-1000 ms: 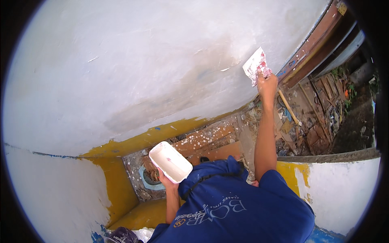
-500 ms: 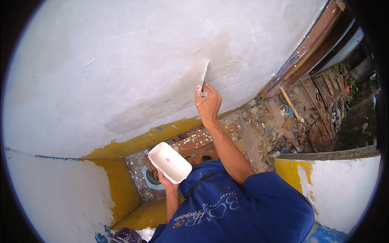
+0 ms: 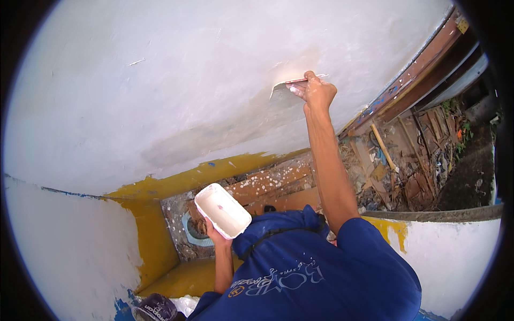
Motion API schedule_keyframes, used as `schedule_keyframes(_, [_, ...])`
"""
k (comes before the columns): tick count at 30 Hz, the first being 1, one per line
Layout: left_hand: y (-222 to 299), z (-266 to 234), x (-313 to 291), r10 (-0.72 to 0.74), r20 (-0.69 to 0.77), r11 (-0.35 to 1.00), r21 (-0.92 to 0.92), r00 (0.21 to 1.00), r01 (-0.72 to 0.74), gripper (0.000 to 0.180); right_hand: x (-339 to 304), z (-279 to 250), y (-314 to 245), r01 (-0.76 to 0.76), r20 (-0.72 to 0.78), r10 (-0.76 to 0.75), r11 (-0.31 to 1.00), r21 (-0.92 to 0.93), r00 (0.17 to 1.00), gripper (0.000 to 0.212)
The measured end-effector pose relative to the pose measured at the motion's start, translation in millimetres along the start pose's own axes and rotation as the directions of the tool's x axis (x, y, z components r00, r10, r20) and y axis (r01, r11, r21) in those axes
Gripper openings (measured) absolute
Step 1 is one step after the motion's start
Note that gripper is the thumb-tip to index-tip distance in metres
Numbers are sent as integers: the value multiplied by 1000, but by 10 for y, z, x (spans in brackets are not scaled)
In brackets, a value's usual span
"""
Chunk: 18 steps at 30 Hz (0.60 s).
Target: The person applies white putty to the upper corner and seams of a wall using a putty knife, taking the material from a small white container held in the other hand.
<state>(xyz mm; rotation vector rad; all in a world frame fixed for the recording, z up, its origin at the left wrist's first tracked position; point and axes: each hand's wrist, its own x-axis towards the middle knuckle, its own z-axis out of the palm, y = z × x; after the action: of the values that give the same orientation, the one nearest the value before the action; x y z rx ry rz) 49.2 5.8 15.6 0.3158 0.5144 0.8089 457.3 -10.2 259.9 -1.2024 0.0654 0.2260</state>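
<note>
My right hand point(image 3: 320, 93) is raised to the white wall point(image 3: 160, 96), fingers closed around a thin putty knife point(image 3: 293, 81). The blade lies almost edge-on against the wall, beside a damp-looking greyish patch. White smears mark my fingertips. Lower down, my left hand point(image 3: 218, 235) grips a white rectangular plastic tub point(image 3: 227, 215) from its near left side. The tub is tilted so its inside shows, with whitish paste coating it and a small pinkish spot.
A yellow painted band point(image 3: 187, 176) runs along the wall's foot. Below lie paint-spotted boards point(image 3: 262, 184) and a pale blue squat toilet pan point(image 3: 188, 230). Debris with a wooden stick point(image 3: 383, 144) covers the ground at right, behind a low wall point(image 3: 455, 241). A dark container point(image 3: 155, 307) stands at lower left.
My right hand has moved right and slightly up along the wall, and the putty knife has turned from nearly upright to nearly level. My left hand still holds the tub in about the same place.
</note>
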Motion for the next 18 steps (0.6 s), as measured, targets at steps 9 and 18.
schedule_keyframes(9, [-93,-106,-61,-12,-47,1000,-20,999,11,55,-452,-813,-4,121,38,-123,991,53,992,23])
schedule_keyframes(18, [-19,-116,-119,25,16,1000,0,1000,-25,55,-138,-657,1046,-228,36,225,961,156,974,23])
